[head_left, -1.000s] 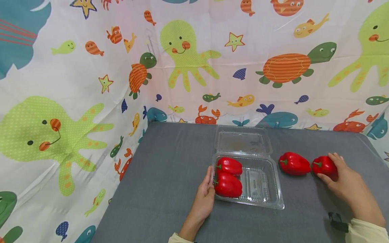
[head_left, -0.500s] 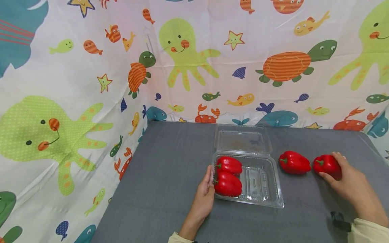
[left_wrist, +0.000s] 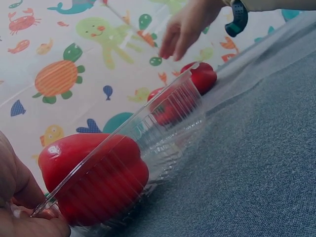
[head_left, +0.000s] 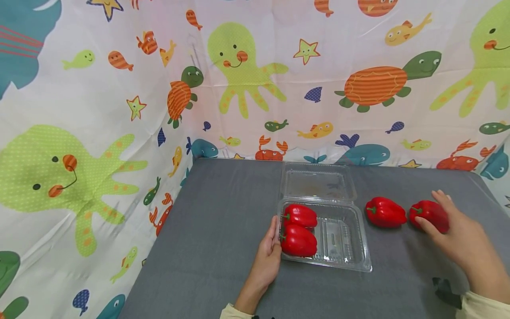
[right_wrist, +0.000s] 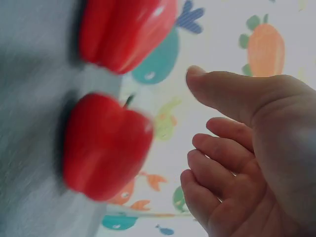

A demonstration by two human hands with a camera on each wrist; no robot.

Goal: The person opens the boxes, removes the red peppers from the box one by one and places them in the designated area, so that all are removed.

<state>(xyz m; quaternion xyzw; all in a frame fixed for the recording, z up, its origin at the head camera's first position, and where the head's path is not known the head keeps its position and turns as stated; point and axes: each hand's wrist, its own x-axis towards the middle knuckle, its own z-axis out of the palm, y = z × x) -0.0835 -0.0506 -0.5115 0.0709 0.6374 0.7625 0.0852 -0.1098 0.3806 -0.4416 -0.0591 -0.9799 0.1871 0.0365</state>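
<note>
At ten o'clock from right hand point(head_left: 464, 239) (nearer, relaxed, empty), long axis ten-to-four: outer red pepper point(head_left: 434, 214). Pinched by left hand point(head_left: 268, 258) at nine-o'clock side: clear container point(head_left: 335, 241).

No legible txt or nos.

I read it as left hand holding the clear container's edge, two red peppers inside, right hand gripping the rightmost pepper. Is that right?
One slip: the right hand isn't gripping the rightmost pepper. The right wrist view shows that hand open, with nothing in its grasp. The rest stands.
</note>
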